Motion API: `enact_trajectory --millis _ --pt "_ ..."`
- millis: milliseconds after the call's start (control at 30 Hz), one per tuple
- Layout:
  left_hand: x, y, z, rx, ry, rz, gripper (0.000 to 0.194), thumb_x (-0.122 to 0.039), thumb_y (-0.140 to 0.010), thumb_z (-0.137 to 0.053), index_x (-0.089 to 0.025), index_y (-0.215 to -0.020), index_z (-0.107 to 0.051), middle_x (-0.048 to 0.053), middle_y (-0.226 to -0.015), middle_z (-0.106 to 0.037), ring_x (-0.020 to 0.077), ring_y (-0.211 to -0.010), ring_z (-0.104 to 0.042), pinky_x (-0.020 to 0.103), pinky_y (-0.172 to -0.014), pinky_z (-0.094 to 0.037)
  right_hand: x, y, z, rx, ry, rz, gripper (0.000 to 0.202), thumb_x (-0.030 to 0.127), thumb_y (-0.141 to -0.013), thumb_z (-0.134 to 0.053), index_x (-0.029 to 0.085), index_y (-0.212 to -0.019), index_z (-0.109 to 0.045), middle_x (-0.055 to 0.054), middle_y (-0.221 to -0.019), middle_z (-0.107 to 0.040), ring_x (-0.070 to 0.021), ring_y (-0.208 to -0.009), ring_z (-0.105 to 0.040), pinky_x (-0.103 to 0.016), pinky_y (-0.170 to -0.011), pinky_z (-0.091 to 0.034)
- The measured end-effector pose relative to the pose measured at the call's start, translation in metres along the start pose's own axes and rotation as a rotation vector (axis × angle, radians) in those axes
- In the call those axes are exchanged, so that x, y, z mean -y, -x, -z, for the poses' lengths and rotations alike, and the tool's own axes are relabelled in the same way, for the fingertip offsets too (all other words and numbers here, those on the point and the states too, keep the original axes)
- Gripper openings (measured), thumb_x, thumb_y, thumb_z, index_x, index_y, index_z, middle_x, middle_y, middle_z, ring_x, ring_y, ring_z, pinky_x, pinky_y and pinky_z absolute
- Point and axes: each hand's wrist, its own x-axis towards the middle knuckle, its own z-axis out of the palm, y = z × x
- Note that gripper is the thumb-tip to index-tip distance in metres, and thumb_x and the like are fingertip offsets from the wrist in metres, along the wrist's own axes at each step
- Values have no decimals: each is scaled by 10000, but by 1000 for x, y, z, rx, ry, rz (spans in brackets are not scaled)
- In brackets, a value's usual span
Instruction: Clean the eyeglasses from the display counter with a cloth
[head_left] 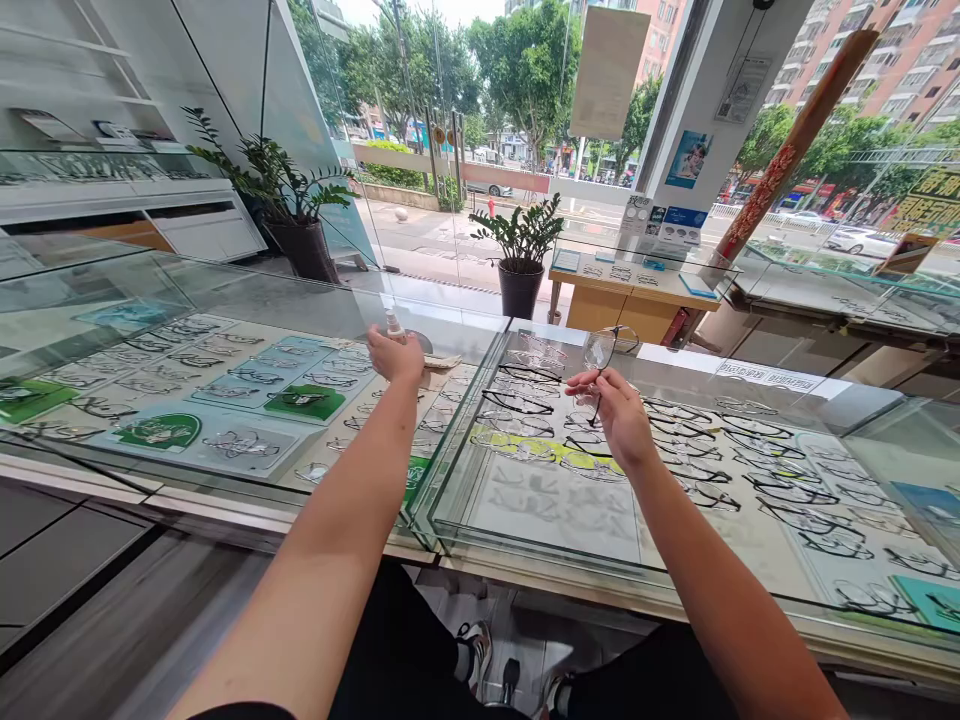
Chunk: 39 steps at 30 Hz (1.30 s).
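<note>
Between the fingers of my right hand (pixel 619 415) is a pair of eyeglasses (pixel 630 338) with a thin frame, raised above the glass counter. One dark temple hangs down below the fingers. Further left, my left hand (pixel 397 357) is closed around a small clear spray bottle (pixel 393 322) standing on the counter top. The bottle's lower part is hidden by the hand. Just beside that hand sit a dark round object (pixel 418 342) and a flat beige item (pixel 442 362), whose kind I cannot make out.
Rows of eyeglasses (pixel 525 405) lie beneath the glass top of the display counter (pixel 480 530). A potted plant (pixel 520 290) stands beyond it, with another potted plant (pixel 307 250) at left. Behind them are a wooden display table (pixel 637 290) and glass doors.
</note>
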Motion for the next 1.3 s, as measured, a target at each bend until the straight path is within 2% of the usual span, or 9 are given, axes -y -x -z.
enact_trajectory --millis 67,133,200,267,367,500,667,1033,1300 --pt "-9 11 4 -127 -31 -122 639 -259 -962 -679 -145 -1533 -415 264 -1748 -405 382 -1663 -358 541 -1344 -289 0 0 0 -5 -8 1 228 483 -979 -713 266 -922 -750 -56 -1077 -821 -247 -1015 -761 -371 -854 -524" --pt "-19 20 9 -212 -68 -337 592 -227 -942 -647 -152 -1501 -470 232 -1746 -416 360 -1662 -346 512 -1355 -265 0 0 -1 -7 -9 0 218 472 -981 -707 267 -920 -751 -52 -1073 -820 -243 -1016 -764 -368 -859 -520" --pt "-29 23 13 -144 -107 -518 459 -153 -923 -587 -170 -1382 -578 209 -1593 -581 366 -1549 -480 517 -1302 -334 0 0 -1 -4 -5 1 217 471 -983 -701 268 -924 -749 -50 -1076 -819 -243 -1018 -767 -367 -860 -519" --pt "-35 20 15 90 -208 -576 381 -104 -895 -562 -197 -1255 -649 185 -1414 -691 384 -1425 -578 541 -1246 -382 -1 0 -1 -5 -1 4 223 479 -981 -702 267 -925 -745 -51 -1079 -820 -246 -1020 -768 -367 -854 -517" --pt "-35 9 14 391 -401 -519 341 -135 -795 -706 -208 -1128 -682 210 -1324 -718 465 -1359 -622 612 -1196 -412 -1 0 -2 -10 2 3 233 488 -978 -707 265 -921 -745 -53 -1081 -823 -250 -1018 -769 -366 -844 -516" --pt "-26 -4 8 482 -477 -432 391 -264 -683 -894 -213 -989 -656 249 -1185 -748 564 -1321 -659 665 -1130 -454 -2 0 -2 -6 -9 0 227 476 -981 -714 261 -919 -753 -49 -1069 -821 -241 -1017 -771 -355 -852 -514" --pt "-15 -9 2 570 -510 -328 428 -394 -624 -965 -237 -793 -604 187 -872 -762 535 -1173 -728 626 -1050 -510 -3 0 -1 -1 2 -5 238 487 -982 -704 259 -926 -744 -56 -1088 -817 -237 -1027 -768 -350 -853 -517" --pt "-10 -12 -1 513 -353 -223 387 -300 -674 -908 -235 -596 -535 189 -820 -746 501 -1155 -738 587 -1027 -552 -2 -1 -2 -3 -5 -1 240 492 -977 -708 260 -927 -744 -56 -1079 -815 -241 -1027 -768 -354 -850 -520" --pt "-36 -1 8 302 183 -221 205 -390 -944 -656 -191 -937 -704 136 -991 -782 329 -1036 -751 468 -986 -614 6 -3 2 -41 -29 43 226 481 -978 -700 264 -922 -731 -57 -1086 -817 -247 -1034 -765 -378 -893 -544"
